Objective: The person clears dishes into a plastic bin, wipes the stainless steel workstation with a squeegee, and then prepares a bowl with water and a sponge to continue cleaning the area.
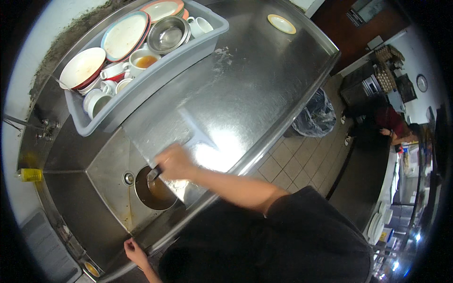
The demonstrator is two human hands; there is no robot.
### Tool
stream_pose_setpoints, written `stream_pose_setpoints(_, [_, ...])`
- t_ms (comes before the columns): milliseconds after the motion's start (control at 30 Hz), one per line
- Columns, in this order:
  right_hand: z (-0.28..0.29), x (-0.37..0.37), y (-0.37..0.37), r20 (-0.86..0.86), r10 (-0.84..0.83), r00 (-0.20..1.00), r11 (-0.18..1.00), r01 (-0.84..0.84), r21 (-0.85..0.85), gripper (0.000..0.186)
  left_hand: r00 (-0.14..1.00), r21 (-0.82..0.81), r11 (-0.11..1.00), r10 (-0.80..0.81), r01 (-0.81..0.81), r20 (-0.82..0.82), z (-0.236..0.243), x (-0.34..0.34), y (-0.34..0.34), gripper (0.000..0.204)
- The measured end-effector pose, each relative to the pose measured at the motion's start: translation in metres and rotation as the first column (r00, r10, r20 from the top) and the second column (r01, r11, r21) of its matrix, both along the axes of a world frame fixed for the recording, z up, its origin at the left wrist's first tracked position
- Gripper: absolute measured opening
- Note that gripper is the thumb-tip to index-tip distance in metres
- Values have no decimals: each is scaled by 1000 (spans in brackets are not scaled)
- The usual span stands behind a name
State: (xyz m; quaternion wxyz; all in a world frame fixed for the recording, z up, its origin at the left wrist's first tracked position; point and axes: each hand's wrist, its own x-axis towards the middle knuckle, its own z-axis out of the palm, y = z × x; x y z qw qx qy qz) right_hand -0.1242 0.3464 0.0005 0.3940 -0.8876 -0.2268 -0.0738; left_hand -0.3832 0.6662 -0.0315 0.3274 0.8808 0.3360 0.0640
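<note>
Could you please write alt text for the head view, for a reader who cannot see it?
The right hand holds a blurred squeegee at a steel counter, beside a sink; the left hand is near the sink's edge. A grey tub of dishes stands at the back, and a small plate lies farther along the counter.

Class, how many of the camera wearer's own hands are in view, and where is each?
2: the right hand grips a squeegee at the metal counter; the left hand is near the sink's front edge.
</note>
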Motion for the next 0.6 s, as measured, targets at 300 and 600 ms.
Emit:
stream_pose_setpoints(300, [9, -59, 227, -99, 442, 892, 877, -406, 258, 18, 970, 272, 962, 73, -8, -233, 14, 16, -28, 19])
stream_pose_setpoints(600, [51, 25, -22, 171, 42, 984, 466, -171, 868, 8, 994, 241, 970, 62, -37, -95, -21, -4, 0, 19])
